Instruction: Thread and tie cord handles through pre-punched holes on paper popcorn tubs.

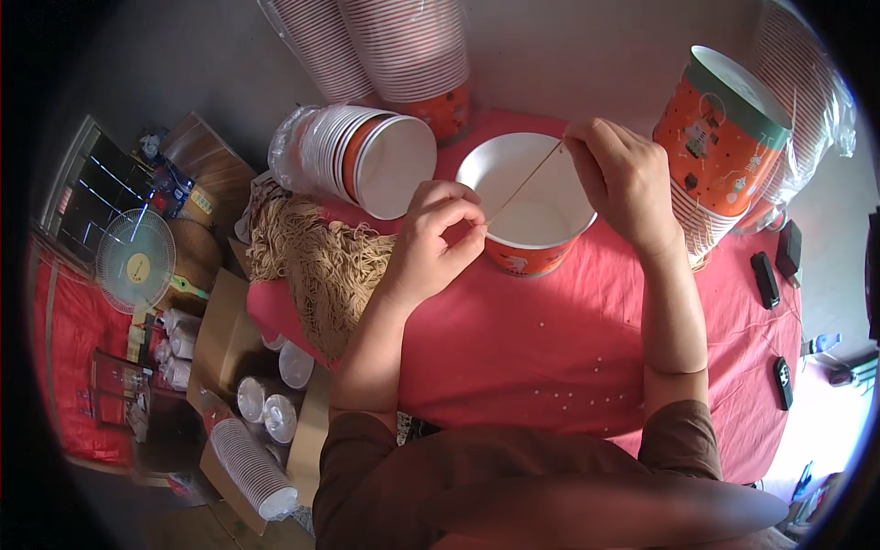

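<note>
A thin tan cord (524, 189) runs taut and slanting between my two hands, above a paper bucket (527, 260). The bucket stands upright, orange outside and white inside. My left hand (438, 236) pinches the cord's lower end beside the bucket's left rim. Its upper end is pinched by my right hand (627, 179), higher up over the right rim. Left of my left forearm lies a tangled heap of tan cords (321, 257). Behind it a plastic-wrapped stack of white-lined buckets (396, 167) lies on its side.
Tall bucket stacks (408, 50) stand at the back. An orange bucket with a green band (710, 137) tops an upside-down stack on the right. Dark small devices (764, 280) lie at the right edge of the red tablecloth (513, 353). A cardboard box (220, 330) holds wrapped stacks near a fan (136, 261).
</note>
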{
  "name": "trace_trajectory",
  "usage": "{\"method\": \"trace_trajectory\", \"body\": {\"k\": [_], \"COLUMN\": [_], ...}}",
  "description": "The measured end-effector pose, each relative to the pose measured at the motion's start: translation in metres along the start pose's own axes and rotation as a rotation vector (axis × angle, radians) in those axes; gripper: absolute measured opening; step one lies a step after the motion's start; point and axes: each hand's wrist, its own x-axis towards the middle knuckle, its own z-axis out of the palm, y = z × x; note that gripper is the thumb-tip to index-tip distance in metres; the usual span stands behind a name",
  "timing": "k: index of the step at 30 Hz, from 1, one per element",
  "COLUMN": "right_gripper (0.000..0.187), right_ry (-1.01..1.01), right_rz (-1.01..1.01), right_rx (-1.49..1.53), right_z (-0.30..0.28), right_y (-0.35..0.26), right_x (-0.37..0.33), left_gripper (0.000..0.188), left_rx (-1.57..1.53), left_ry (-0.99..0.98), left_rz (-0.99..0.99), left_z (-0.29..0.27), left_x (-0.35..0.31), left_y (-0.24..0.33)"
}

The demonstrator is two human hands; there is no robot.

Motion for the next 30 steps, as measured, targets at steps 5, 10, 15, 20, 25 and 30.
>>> {"method": "trace_trajectory", "body": {"k": [5, 10, 15, 20, 25, 30], "right_gripper": [0.008, 0.008, 0.008, 0.007, 0.006, 0.006], "right_ry": [-0.029, -0.019, -0.033, -0.035, -0.048, -0.190], "right_rz": [0.035, 0.031, 0.067, 0.077, 0.121, 0.261], "right_rx": [-0.008, -0.003, 0.007, 0.033, 0.115, 0.396], "right_z": [0.003, 0.007, 0.008, 0.007, -0.002, -0.012], "right_y": [0.003, 0.006, 0.006, 0.007, 0.007, 0.007], "right_x": [-0.002, -0.003, -0.003, -0.003, -0.001, 0.000], "left_gripper": [0.009, 0.009, 0.011, 0.016, 0.026, 0.022], "left_rx": [0.003, -0.020, -0.020, -0.030, 0.033, -0.027], "left_ry": [-0.082, -0.128, -0.153, -0.204, -0.208, -0.192], "left_rz": [-0.007, 0.060, 0.121, 0.081, 0.042, 0.064], "left_z": [-0.005, -0.006, -0.006, -0.009, -0.014, -0.011], "left_x": [0.000, 0.001, 0.001, 0.000, 0.002, 0.000], "left_y": [0.002, 0.001, 0.002, 0.001, -0.004, -0.027]}}
